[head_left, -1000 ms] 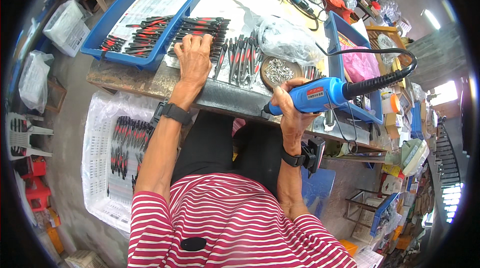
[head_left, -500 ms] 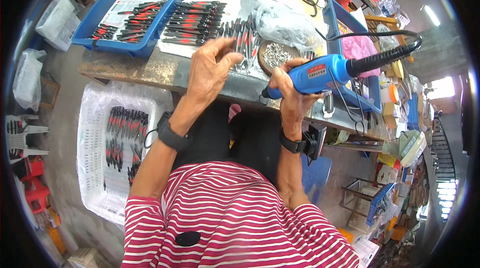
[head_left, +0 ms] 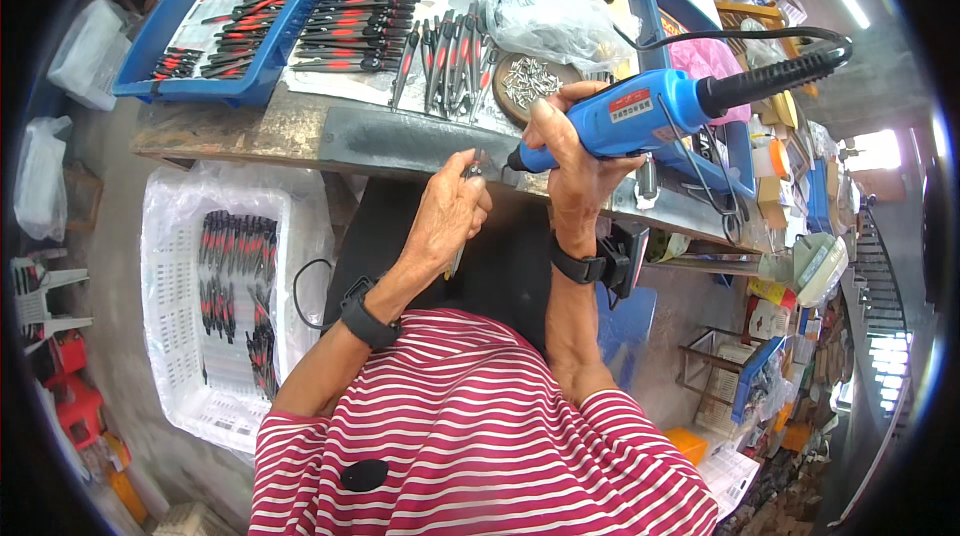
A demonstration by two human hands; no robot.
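Observation:
My right hand (head_left: pixel 577 161) grips a blue electric screwdriver (head_left: pixel 625 118), its black nose pointing left over the bench edge. Just left of that nose, my left hand (head_left: pixel 445 211) is closed round a slim tool (head_left: pixel 455 261), mostly hidden by the fingers; one end shows above the fingertips and the other below the palm. On the bench, several loose slim black, red and grey tools (head_left: pixel 455 61) lie beside a neat stack of black-and-red ones (head_left: pixel 355 26). A round dish (head_left: pixel 528 83) of small silver screws sits near the screwdriver.
A blue tray (head_left: pixel 215 86) with more black-and-red tools stands at the bench's left. The white plastic-lined basket (head_left: pixel 165 306) on the floor holds more. A clear plastic bag (head_left: pixel 550 21) lies behind the dish. The screwdriver's black cord (head_left: pixel 770 33) loops over a second blue tray (head_left: pixel 740 151).
My left hand has come down from the loose tools to the bench edge, now with a slim tool in it. The screwdriver has shifted slightly left in view.

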